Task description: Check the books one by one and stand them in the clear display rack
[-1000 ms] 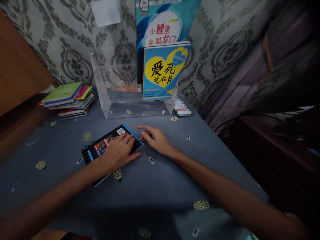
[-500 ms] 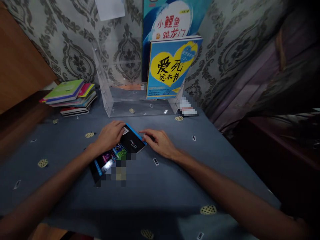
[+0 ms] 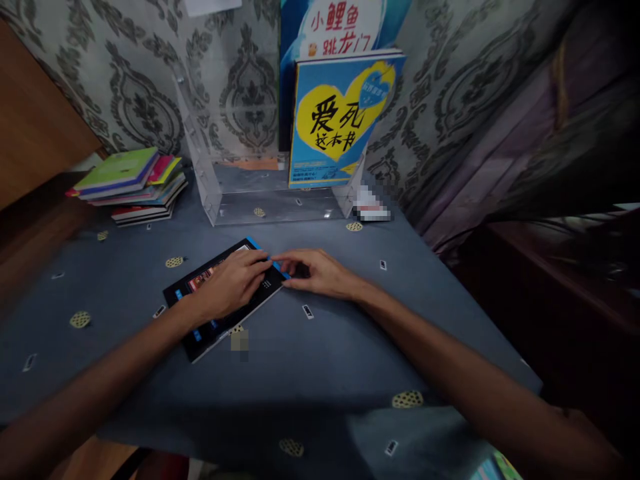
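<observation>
A thin black book (image 3: 270,283) with a blue spine lies flat and slanted on the cloth-covered table, small coloured pictures showing on its cover. Across its middle rests my left hand (image 3: 237,280), fingers stretched out towards the spine and covering part of the cover. My right hand (image 3: 320,273) is at the spine end, index finger and thumb curled round the near right corner with their tips against the edge. The other fingers of that hand are bent and partly hidden.
Behind stands a clear acrylic rack (image 3: 213,200) holding a blue book with a yellow heart (image 3: 327,127) and a taller teal book (image 3: 300,40). A stack of books (image 3: 125,177) sits at the back left. A blurred white item (image 3: 371,205) lies right of the rack.
My left hand has slid right and down across the cover, uncovering the book's far left part. My right hand has come closer in, its index finger now at the spine.
</observation>
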### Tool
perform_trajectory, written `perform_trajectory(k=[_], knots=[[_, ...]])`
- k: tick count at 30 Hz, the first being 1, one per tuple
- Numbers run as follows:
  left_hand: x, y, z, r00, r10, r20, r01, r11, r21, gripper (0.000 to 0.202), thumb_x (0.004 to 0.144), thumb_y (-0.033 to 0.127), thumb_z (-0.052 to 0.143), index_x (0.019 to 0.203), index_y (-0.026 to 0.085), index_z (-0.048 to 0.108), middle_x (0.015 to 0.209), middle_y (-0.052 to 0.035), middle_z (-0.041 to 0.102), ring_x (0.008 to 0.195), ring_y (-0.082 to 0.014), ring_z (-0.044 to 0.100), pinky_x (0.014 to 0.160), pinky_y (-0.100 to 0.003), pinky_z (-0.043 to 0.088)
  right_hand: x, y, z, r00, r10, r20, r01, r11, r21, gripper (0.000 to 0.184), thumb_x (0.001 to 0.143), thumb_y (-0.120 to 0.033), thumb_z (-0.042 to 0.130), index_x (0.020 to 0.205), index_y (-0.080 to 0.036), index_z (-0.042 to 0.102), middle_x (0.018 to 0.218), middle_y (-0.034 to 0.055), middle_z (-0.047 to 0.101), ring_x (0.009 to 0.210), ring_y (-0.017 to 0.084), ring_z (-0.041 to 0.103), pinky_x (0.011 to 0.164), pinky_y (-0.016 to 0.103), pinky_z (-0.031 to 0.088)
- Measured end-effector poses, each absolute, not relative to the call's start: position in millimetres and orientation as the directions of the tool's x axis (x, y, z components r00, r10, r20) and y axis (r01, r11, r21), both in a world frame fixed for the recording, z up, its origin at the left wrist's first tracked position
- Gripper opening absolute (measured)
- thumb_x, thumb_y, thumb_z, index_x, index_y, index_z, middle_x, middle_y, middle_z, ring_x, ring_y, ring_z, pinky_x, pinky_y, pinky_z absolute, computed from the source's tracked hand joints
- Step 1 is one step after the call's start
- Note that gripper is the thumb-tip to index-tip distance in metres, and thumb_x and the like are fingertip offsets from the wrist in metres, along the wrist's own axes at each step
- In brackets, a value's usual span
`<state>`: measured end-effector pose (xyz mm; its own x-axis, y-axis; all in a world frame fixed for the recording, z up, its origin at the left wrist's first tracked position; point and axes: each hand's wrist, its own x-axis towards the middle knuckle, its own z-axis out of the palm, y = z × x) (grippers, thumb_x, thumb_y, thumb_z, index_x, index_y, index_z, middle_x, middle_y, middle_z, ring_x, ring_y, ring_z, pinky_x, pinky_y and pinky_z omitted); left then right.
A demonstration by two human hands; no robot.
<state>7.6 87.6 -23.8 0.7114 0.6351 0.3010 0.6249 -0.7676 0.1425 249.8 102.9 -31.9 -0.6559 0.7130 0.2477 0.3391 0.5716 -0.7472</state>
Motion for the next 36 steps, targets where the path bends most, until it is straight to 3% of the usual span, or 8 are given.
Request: perform_trajectory(k=[5, 11, 14, 19, 27, 36], knots=[[4.4, 87.9, -21.3, 0.743, 0.627, 0.234, 0.616, -0.777, 0.126, 0.039, 0.098, 0.020, 0.044, 0.135, 0.021, 0.057, 0.134, -0.0099, 0.062, 0.128, -0.0253, 0.054, 0.107, -0.048, 0.043, 254.3, 104.9, -30.7, -0.742, 0.625, 0.244, 0.363, 0.679, -0.638, 0.046, 0.087, -0.016, 0.069, 0.131, -0.025, 0.061, 0.095, 0.0017, 0.064, 0.084, 0.016, 0.060, 0.079, 0.031, 0.050], [6.4, 105.3, -23.5, 0.612, 0.761, 0.214, 0.772, -0.633, 0.044, 0.037, 0.101, 0.034, 0.043, 0.130, 0.018, 0.060, 0.135, -0.0132, 0.059, 0.122, -0.0305, 0.053, 0.099, -0.049, 0.044, 241.7, 122.0, -28.4, -0.651, 0.714, 0.259, 0.649, 0.700, -0.299, 0.033, 0.093, -0.019, 0.063, 0.126, -0.021, 0.064, 0.108, 0.0082, 0.065, 0.099, 0.022, 0.061, 0.088, 0.036, 0.045], [12.1, 115.4, -23.3, 0.564, 0.792, 0.232, 0.811, -0.585, 0.023, 0.036, 0.100, 0.037, 0.045, 0.125, 0.017, 0.063, 0.125, -0.0135, 0.062, 0.112, -0.0310, 0.055, 0.092, -0.048, 0.046, 231.9, 134.8, -24.0, -0.596, 0.773, 0.220, 0.748, 0.633, -0.200, 0.024, 0.096, -0.021, 0.059, 0.118, -0.020, 0.069, 0.110, 0.0086, 0.066, 0.101, 0.022, 0.061, 0.088, 0.034, 0.042], [18.3, 123.9, -23.8, 0.597, 0.767, 0.235, 0.786, -0.618, 0.017, 0.036, 0.100, 0.031, 0.045, 0.128, 0.016, 0.062, 0.122, -0.0114, 0.062, 0.109, -0.0281, 0.054, 0.093, -0.044, 0.044, 221.6, 131.1, -22.7, -0.532, 0.826, 0.185, 0.817, 0.558, -0.142, 0.028, 0.102, -0.023, 0.048, 0.119, -0.018, 0.070, 0.111, 0.0108, 0.067, 0.105, 0.023, 0.058, 0.087, 0.034, 0.041], [24.9, 120.0, -22.5, 0.586, 0.776, 0.234, 0.801, -0.599, -0.022, 0.037, 0.099, 0.027, 0.045, 0.132, 0.020, 0.061, 0.120, -0.0096, 0.064, 0.110, -0.0290, 0.054, 0.087, -0.044, 0.044, 211.0, 109.3, -33.6, -0.500, 0.844, 0.195, 0.858, 0.514, -0.022, 0.038, 0.097, -0.010, 0.040, 0.131, -0.012, 0.057, 0.124, 0.0144, 0.061, 0.110, 0.028, 0.051, 0.088, 0.040, 0.040], [24.1, 116.7, -27.2, 0.565, 0.787, 0.247, 0.812, -0.583, 0.004, 0.037, 0.100, 0.025, 0.042, 0.133, 0.023, 0.059, 0.135, -0.0076, 0.062, 0.121, -0.0259, 0.054, 0.093, -0.043, 0.041, 198.0, 97.9, -25.5, -0.438, 0.886, 0.150, 0.897, 0.442, 0.005, 0.041, 0.097, -0.009, 0.036, 0.133, -0.012, 0.055, 0.127, 0.0149, 0.061, 0.115, 0.028, 0.050, 0.093, 0.040, 0.041]])
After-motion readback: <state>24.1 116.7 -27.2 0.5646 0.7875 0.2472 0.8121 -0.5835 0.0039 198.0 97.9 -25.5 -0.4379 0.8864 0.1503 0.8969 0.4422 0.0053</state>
